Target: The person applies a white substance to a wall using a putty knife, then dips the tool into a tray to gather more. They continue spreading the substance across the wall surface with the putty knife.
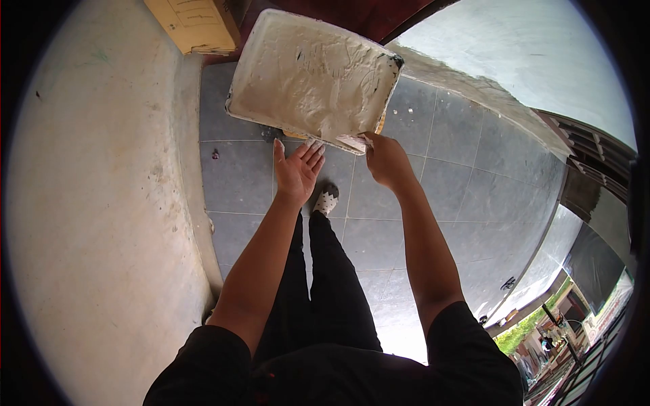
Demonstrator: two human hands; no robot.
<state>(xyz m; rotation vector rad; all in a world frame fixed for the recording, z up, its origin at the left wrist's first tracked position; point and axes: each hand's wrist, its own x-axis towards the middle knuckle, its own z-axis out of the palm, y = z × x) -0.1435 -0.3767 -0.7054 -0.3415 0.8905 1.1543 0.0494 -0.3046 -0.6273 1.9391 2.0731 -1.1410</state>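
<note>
A wide tray (247, 51) of thick, pale, wet paste (305, 74) sits tilted in view above a grey tiled floor (386, 189), on a yellowish support (292, 134) that shows only in slivers. At the tray's near right corner, the right hand (389, 161) pinches a pale, flat tool (353, 142) between thumb and curled fingers; the tool lies at the rim, and its full shape is hidden. The left hand (296, 177) is spread palm up, its fingertips whitened with paste, just beside the near edge; whether they touch it, I cannot tell. The likeliest trouble is a drip: paste is thick along that rim, and a loaded tool lifted over it could drop some on the tiles or on the patterned footwear (326, 201) below. Smeared fingers could let the tool slip. A hard push at the corner might slide or tip the tray, since it seems to overhang its support. A careless elbow could brush the wall (101, 203) at left.
</note>
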